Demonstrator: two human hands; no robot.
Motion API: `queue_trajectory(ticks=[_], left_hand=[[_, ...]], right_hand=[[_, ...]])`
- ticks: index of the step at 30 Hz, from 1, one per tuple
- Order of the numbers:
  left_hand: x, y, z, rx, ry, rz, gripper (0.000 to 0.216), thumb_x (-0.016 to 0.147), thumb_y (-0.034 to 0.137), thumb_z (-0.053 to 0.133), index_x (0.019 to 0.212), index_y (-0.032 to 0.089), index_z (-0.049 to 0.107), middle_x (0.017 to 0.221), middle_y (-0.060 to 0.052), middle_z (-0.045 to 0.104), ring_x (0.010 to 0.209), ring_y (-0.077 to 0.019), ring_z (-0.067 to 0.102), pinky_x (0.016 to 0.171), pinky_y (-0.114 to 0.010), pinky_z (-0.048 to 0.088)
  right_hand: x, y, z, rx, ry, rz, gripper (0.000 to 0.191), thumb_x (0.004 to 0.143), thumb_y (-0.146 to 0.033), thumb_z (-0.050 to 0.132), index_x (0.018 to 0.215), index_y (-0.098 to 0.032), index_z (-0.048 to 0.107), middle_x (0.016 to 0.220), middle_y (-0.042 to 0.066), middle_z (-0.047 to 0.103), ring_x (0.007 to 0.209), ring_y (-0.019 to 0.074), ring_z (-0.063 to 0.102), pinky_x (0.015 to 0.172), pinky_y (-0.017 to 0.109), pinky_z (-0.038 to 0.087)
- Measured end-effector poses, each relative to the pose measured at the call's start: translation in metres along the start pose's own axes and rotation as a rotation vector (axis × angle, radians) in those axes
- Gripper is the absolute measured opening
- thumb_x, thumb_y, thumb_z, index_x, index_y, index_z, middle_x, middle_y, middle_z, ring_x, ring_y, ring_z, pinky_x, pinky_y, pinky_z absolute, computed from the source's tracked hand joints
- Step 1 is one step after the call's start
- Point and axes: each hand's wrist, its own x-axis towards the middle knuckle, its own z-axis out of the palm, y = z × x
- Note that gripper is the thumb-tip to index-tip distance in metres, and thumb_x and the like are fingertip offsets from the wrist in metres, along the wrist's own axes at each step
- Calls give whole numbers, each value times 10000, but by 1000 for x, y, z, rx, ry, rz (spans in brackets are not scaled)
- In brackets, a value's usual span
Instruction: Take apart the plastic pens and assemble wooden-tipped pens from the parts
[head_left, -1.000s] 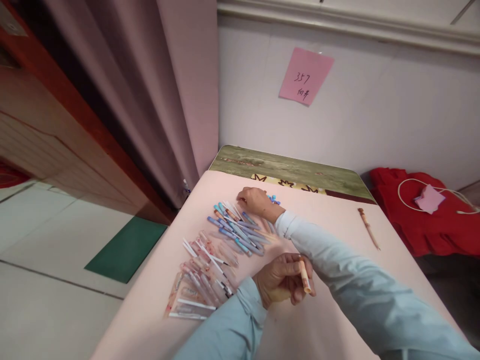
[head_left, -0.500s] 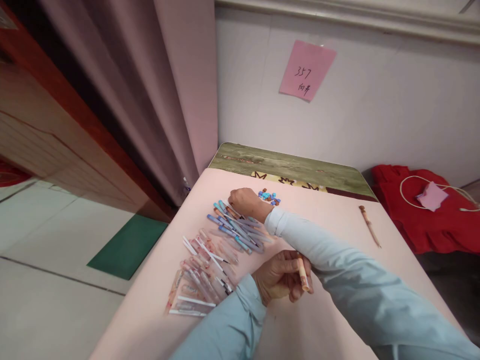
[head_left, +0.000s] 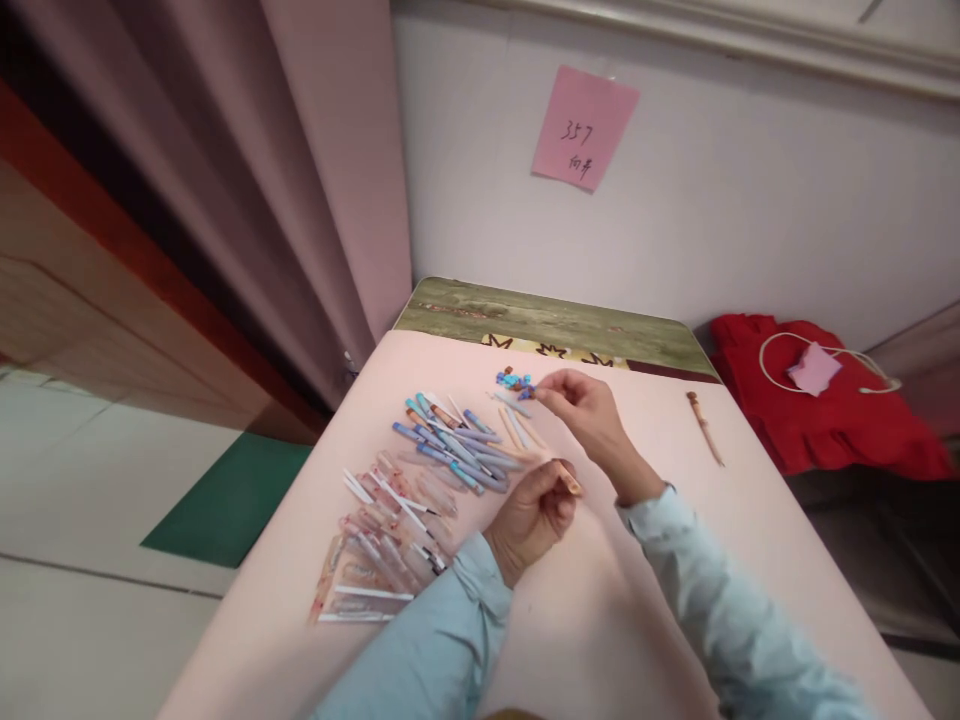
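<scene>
My left hand is closed round a short orange pen barrel, its open end pointing right. Beyond it, my right hand reaches the edge of a pile of small blue, turquoise and brown pieces. Its thumb and forefinger are pinched together there; whatever lies between them is too small to make out. Left of the hands are heaped blue, turquoise and brown pen parts. Nearer to me lie clear pen barrels and white refills. A pen with a brown topper rests at the right.
Everything lies on a pale pink table covering, with a green wood-patterned strip at the back. A red cloth with a white cable is on the right. A curtain hangs left, and a pink note is on the wall.
My right hand has moved from over the pen parts rightward to the pile of small pieces. My left hand keeps the orange barrel, now tilted more sideways. The view has shifted slightly.
</scene>
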Motion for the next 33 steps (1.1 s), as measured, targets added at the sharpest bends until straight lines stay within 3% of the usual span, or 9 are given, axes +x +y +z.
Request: queue_trajectory(ticks=[4, 8, 12, 19, 27, 33], left_hand=[[8, 4, 4, -105, 161, 87, 100, 909, 146, 594, 850, 89, 650, 757, -40, 683, 547, -30, 610, 505, -76, 501], [11, 5, 7, -142, 254, 100, 188, 958, 127, 492, 844, 87, 635, 747, -43, 686, 529, -39, 618, 492, -92, 519], [11, 5, 7, -149, 259, 81, 182, 962, 142, 493, 854, 86, 629, 733, -41, 680, 506, -40, 605, 465, -95, 505], [11, 2, 3, -248, 221, 16, 255, 989, 146, 426, 868, 70, 638, 747, -53, 685, 594, -61, 646, 529, -118, 531], [10, 3, 3, -226, 262, -27, 246, 980, 183, 461, 866, 81, 654, 719, -49, 669, 569, -59, 624, 537, -112, 533], [9, 3, 2, -182, 194, -44, 307, 1000, 214, 412, 855, 79, 647, 638, -20, 612, 469, -35, 543, 455, -97, 491]], right_hand=[[-75, -2, -21, 114, 226, 48, 200, 763, -354, 723, 782, -177, 632, 665, -15, 605, 572, 108, 521, 531, 226, 441], [-108, 1, -18, -28, 341, -37, 140, 805, -319, 704, 801, -191, 648, 722, 5, 635, 633, 128, 566, 598, 257, 481], [-110, -6, -18, -240, 372, -173, 86, 838, -267, 671, 780, -205, 653, 699, -1, 613, 614, 126, 548, 602, 268, 472], [-117, -16, -13, -331, 356, -340, 77, 848, -147, 632, 833, -214, 667, 745, 6, 654, 610, 118, 566, 593, 250, 486], [-119, -11, -11, -378, 359, -353, 102, 863, -145, 610, 864, -221, 679, 759, 16, 670, 622, 121, 593, 591, 241, 514], [-120, -11, -9, -376, 365, -365, 75, 875, -168, 623, 869, -217, 680, 770, 19, 671, 610, 115, 596, 585, 241, 520]])
